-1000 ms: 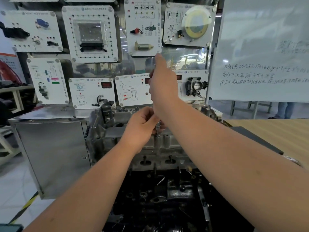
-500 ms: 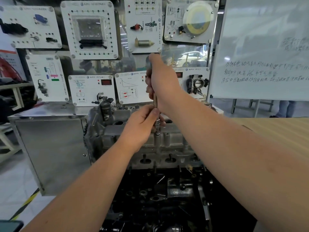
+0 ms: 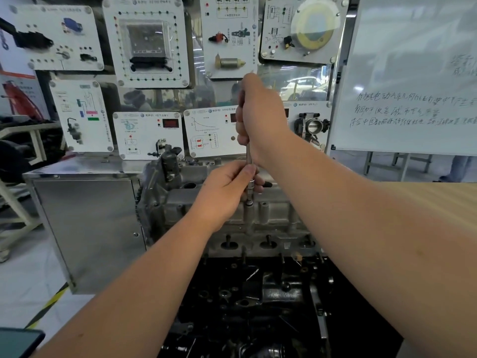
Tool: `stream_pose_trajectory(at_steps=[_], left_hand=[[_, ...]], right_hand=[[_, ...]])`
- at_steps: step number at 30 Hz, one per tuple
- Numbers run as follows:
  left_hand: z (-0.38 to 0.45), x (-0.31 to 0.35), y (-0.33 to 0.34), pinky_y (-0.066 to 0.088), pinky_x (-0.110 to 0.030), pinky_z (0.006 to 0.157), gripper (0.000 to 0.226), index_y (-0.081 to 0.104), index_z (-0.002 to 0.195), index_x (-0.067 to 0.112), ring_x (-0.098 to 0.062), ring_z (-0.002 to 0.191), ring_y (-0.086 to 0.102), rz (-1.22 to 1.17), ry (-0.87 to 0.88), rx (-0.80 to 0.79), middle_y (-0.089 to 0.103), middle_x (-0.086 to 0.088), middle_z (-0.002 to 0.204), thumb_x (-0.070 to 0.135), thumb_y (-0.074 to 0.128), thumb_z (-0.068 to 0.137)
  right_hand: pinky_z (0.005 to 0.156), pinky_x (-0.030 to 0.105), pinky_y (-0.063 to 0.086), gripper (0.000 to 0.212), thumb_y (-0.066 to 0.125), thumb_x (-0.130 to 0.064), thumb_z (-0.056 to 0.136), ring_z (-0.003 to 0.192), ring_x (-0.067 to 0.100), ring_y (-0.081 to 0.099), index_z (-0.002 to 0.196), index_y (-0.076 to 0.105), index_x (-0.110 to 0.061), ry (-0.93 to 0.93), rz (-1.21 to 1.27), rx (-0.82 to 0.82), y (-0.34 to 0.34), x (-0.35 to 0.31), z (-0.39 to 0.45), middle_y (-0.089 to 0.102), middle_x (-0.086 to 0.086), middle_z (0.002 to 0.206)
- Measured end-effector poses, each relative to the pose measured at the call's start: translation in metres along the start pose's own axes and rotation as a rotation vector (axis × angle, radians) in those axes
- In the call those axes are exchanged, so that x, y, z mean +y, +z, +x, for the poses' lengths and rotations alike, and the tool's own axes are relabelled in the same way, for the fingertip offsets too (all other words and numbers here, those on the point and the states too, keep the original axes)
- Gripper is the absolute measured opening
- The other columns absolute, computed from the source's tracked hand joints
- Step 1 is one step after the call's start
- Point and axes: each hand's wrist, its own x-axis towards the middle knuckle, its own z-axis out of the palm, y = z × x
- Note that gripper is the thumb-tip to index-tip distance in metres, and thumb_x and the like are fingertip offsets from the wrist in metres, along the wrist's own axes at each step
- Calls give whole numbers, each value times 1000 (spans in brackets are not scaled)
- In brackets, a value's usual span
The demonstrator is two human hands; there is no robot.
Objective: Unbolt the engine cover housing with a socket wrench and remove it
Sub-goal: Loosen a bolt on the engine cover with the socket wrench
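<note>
A grey cast engine cover housing [image 3: 273, 215] sits on top of the dark engine block [image 3: 258, 301] in front of me. A slim metal socket wrench [image 3: 249, 157] stands nearly upright over a bolt boss near the housing's middle. My right hand [image 3: 260, 117] grips the wrench's upper handle. Lower down, my left hand [image 3: 227, 187] pinches the shaft just above the socket, which sits on the boss. The bolt under the socket is hidden.
Behind the engine stands a display board with white training panels [image 3: 149, 42] and a throttle body [image 3: 313, 125]. A steel cabinet [image 3: 85, 228] is to the left, a whiteboard [image 3: 413, 73] and a wooden table [image 3: 426, 200] to the right. A dark device corner [image 3: 18, 342] shows bottom left.
My right hand has swung the wrench handle slightly left, then back to upright. My left hand has stayed on the shaft at the socket.
</note>
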Motion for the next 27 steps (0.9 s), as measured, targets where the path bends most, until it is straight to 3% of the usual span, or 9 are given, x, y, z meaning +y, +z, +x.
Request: stream_pose_trajectory(at_steps=[2, 6, 9, 11, 13, 18, 21, 24, 27], left_hand=[[0, 1, 1, 43, -15, 53, 18, 66, 87, 19, 2, 50, 56, -19, 16, 40, 65, 17, 62, 22, 57, 103], [3, -1, 4, 39, -35, 59, 18, 57, 69, 29, -11, 55, 46, -30, 14, 115, 56, 9, 60, 31, 69, 82], [2, 2, 4, 44, -29, 61, 18, 67, 77, 34, -4, 57, 55, -38, -2, 56, 64, 14, 65, 39, 59, 92], [1, 2, 1, 57, -41, 76, 30, 73, 91, 34, -6, 75, 69, -45, -41, -23, 75, 11, 84, 45, 46, 100], [2, -1, -1, 55, -53, 91, 34, 73, 103, 28, -14, 90, 74, -19, -49, -59, 77, 4, 96, 46, 44, 99], [2, 0, 2, 49, -23, 63, 27, 74, 87, 39, -6, 72, 70, -19, -16, 8, 76, 8, 83, 59, 55, 83], [6, -4, 3, 44, -35, 60, 22, 64, 72, 37, -10, 56, 51, -18, -19, 69, 69, 8, 69, 58, 64, 79], [7, -2, 6, 40, -40, 61, 28, 54, 67, 31, -14, 57, 45, -22, 1, 122, 57, 1, 65, 52, 71, 74], [7, 1, 5, 40, -33, 60, 28, 62, 73, 27, -11, 55, 45, -9, -5, 52, 55, 7, 63, 54, 64, 81]], right_hand=[[56, 33, 24, 25, 47, -29, 93, 63, 18, 27, 73, 37, -17, -20, -23, 50, 3, 4, -3, 37, 7, 73], [53, 32, 21, 37, 45, -31, 94, 52, 15, 22, 61, 32, -22, -38, 49, 69, 12, 6, -4, 27, -6, 53], [55, 34, 24, 42, 40, -32, 98, 50, 16, 23, 58, 32, -22, -70, 28, 97, 8, 7, 0, 28, -8, 47], [53, 31, 29, 39, 39, -36, 101, 50, 18, 27, 64, 35, -21, -21, 36, 46, 2, 7, 6, 34, -2, 56], [44, 24, 25, 38, 40, -39, 99, 45, 16, 21, 66, 31, -23, 101, 130, -29, -4, 5, 8, 29, -3, 55], [45, 24, 22, 37, 44, -42, 94, 42, 13, 19, 66, 35, -21, 104, 126, -78, -8, 8, 5, 28, -6, 50], [53, 30, 26, 22, 47, -38, 91, 52, 15, 23, 86, 42, -17, 117, 109, 1, -3, 7, 6, 32, 0, 65], [59, 35, 29, 21, 46, -33, 89, 55, 17, 27, 77, 46, -17, 83, 65, 26, 0, 5, 7, 36, 0, 64], [59, 36, 26, 26, 43, -34, 91, 57, 17, 26, 71, 39, -19, 48, 42, 34, 1, 7, 8, 37, 0, 65]])
